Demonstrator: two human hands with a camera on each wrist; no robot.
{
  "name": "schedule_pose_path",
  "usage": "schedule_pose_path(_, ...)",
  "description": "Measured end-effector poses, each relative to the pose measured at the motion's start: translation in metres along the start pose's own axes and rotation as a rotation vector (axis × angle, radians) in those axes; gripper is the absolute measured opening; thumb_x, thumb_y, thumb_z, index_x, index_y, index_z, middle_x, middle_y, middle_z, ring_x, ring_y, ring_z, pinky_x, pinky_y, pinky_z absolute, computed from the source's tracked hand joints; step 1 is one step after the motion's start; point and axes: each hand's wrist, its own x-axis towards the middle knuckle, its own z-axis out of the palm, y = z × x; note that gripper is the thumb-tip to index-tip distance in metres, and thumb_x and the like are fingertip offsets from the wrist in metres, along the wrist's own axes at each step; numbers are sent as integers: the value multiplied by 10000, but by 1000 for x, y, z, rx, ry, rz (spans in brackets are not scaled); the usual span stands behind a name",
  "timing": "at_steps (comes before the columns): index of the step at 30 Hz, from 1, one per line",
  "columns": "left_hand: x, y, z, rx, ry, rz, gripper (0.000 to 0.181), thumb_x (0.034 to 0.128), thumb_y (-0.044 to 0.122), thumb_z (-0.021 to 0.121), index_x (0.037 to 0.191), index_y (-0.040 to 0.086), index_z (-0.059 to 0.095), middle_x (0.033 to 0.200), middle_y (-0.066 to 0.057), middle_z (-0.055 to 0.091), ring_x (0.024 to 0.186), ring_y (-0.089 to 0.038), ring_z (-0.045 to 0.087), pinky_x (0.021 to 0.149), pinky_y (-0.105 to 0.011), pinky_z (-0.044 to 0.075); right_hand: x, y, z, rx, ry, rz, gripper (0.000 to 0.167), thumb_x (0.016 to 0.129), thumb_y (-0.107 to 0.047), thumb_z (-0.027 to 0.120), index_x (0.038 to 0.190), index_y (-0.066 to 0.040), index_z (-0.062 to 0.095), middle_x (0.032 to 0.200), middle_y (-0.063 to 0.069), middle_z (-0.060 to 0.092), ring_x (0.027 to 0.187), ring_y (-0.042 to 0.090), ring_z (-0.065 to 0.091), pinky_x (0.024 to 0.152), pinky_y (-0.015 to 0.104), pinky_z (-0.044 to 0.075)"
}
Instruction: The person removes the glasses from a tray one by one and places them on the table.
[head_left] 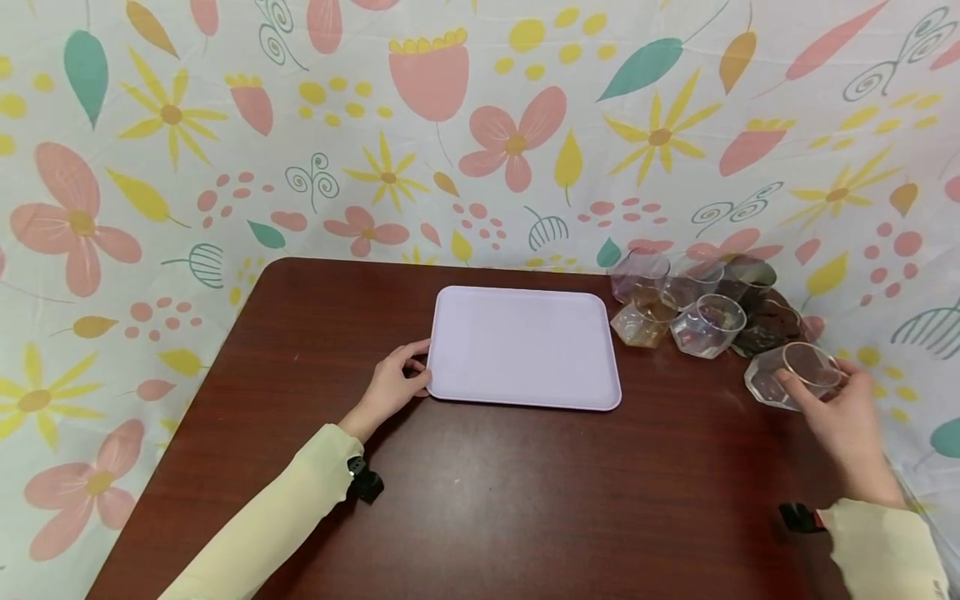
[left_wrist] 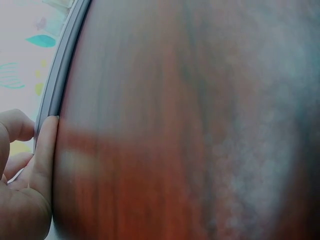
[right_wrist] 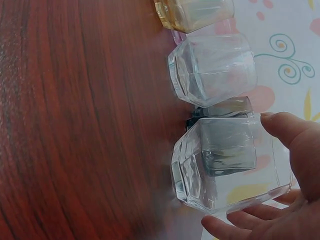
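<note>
In the head view a pale lavender tray [head_left: 525, 348] lies flat on the table. My left hand [head_left: 393, 375] holds its left edge with bent fingers and thumb. The left wrist view shows that hand [left_wrist: 27, 170] against the tray's grey-looking rim [left_wrist: 57, 65]. At the right, my right hand [head_left: 843, 417] grips a clear drinking glass with a faceted base [head_left: 768, 379]. In the right wrist view, the thumb lies on one side of this glass [right_wrist: 225, 195] and the fingers on the other. Whether its base touches the table cannot be told.
Several more glasses cluster at the back right: an amber one [head_left: 641, 325], a clear one [head_left: 705, 333], a pinkish one [head_left: 630, 279], and dark ones [head_left: 768, 325] behind. The brown table [head_left: 480, 500] meets a flower-patterned curtain [head_left: 480, 125] at the back and right.
</note>
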Motion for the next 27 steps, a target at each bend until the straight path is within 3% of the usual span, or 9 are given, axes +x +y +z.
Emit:
schedule_pose_path(15,-1,2,0,-1,-1,-3,546,925,-49,643,1463,7,570,1314,-205,584,1038,-308,647,666,-284,675,2,-2,3,15,-5,13,798,963,-259,692,1504,120,244,979,-189,472,747,-156,452,608,-10,391)
schedule_pose_path(22,0,1,1,-1,-7,-7,551,929,-42,645,1471,21,568,1344,-195,581,1054,-310,646,673,-278,674,4,0,4,42,4,-7,770,960,-227,694,1488,111,248,953,-233,466,746,-166,470,613,-13,407)
schedule_pose_path(27,0,1,1,-3,-12,-6,550,933,-36,642,1475,19,563,1343,-200,578,1058,-312,646,677,-283,676,3,2,3,82,-12,1,770,965,-221,694,1501,89,236,1042,-134,493,782,-181,477,644,-24,425)
